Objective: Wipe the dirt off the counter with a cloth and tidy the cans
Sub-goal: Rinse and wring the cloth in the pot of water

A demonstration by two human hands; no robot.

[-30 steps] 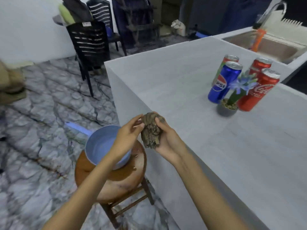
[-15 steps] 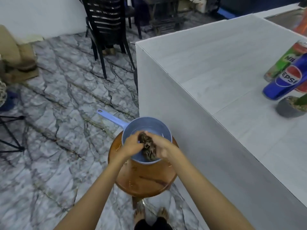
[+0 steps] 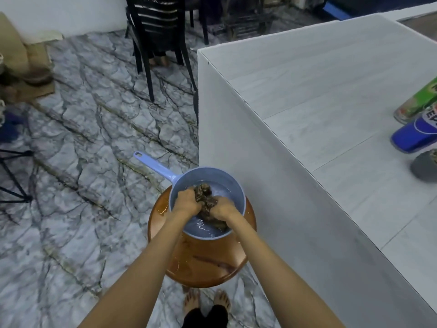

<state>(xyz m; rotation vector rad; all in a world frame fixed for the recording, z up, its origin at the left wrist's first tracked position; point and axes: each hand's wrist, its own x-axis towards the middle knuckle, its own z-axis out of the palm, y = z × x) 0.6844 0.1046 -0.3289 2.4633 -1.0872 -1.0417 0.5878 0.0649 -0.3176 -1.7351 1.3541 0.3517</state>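
Observation:
A wadded brown cloth (image 3: 206, 197) lies in the water of a blue dipper pan (image 3: 233, 185) that stands on a round wooden stool (image 3: 201, 263) beside the counter. My left hand (image 3: 186, 202) and my right hand (image 3: 223, 209) are both inside the pan, each closed around the wet cloth. The white-grey counter (image 3: 319, 91) fills the right side. At its right edge a green can (image 3: 418, 102) and a blue Pepsi can (image 3: 416, 133) show only in part.
A small grey plant pot (image 3: 425, 165) sits cut off next to the cans. The pan's handle (image 3: 153, 163) sticks out to the upper left. Black chairs (image 3: 156, 39) stand at the back on the marble floor. My bare feet (image 3: 207, 301) are below the stool.
Both hands carried the cloth from above the counter's edge down into the pan's water. My view tilted down, pushing the cans to the right edge.

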